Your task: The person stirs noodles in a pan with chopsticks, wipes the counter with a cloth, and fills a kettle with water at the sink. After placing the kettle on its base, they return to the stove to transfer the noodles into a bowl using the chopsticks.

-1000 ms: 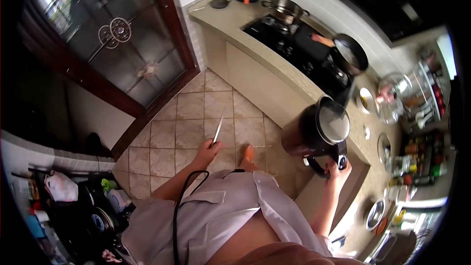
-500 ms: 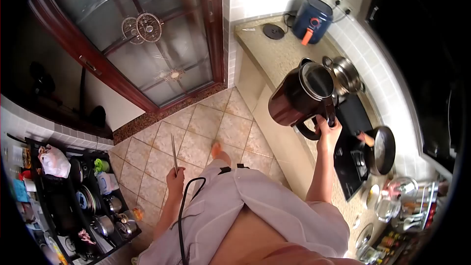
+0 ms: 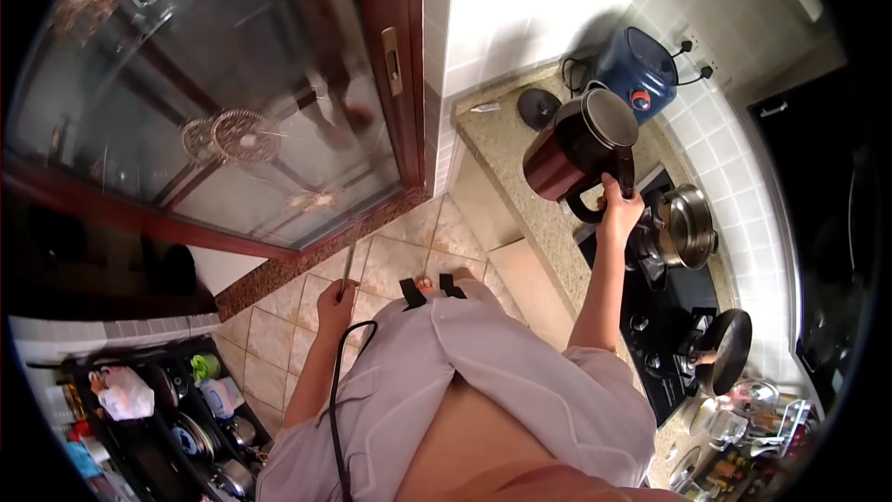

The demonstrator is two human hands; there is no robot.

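Observation:
My right hand [image 3: 621, 209] is closed around the handle of a dark brown electric kettle [image 3: 569, 153], held tilted above the counter. Its round black base [image 3: 539, 109] lies on the counter just beyond the kettle. Low at my left side, my left hand [image 3: 336, 301] is closed on long thin chopsticks [image 3: 350, 258] that point up and away from me. Their exact number is hard to make out. Partly hidden behind the kettle is a blue air fryer [image 3: 641, 70].
A steel pot [image 3: 686, 228] stands on the black gas stove [image 3: 641, 363], with a frying pan [image 3: 728, 353] nearer me. The glass door [image 3: 279, 112] with its dark red frame is ahead on the left. A black rack [image 3: 139, 446] of dishes stands at lower left.
I have come nearer the door and the far end of the counter. The kettle is now close to its base and the air fryer. Both hands keep their hold.

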